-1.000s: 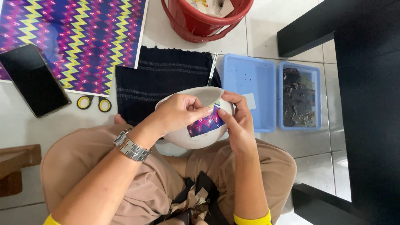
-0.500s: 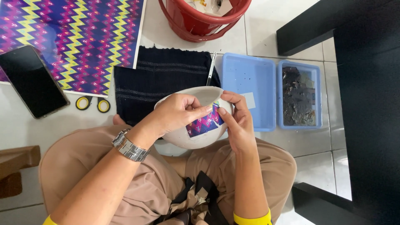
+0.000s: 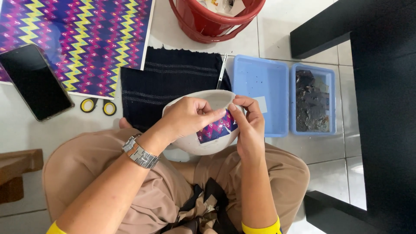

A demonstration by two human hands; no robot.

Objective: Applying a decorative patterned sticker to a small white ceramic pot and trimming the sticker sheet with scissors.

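A pale grey bowl (image 3: 190, 143) rests over my lap, partly covered with pieces of purple zigzag-patterned paper (image 3: 215, 131). My left hand (image 3: 186, 116) lies across the bowl's rim, its thumb and forefinger pinching the upper edge of the paper. My right hand (image 3: 248, 123) holds the bowl's right side, with its fingertips pressing the same paper edge. The two hands nearly touch at the fingertips. A metal watch (image 3: 139, 152) sits on my left wrist.
On the tiled floor lie a large zigzag-patterned sheet (image 3: 82, 39), a dark phone (image 3: 34, 82), yellow-handled scissors (image 3: 98, 105), a dark cloth (image 3: 169, 82), a thin tool (image 3: 222, 70), two blue trays (image 3: 260, 86) (image 3: 315, 71) and a red basket (image 3: 208, 19). Black furniture (image 3: 381, 108) stands right.
Both hands stay on the bowl; the fingertips have shifted only slightly along the paper's edge.
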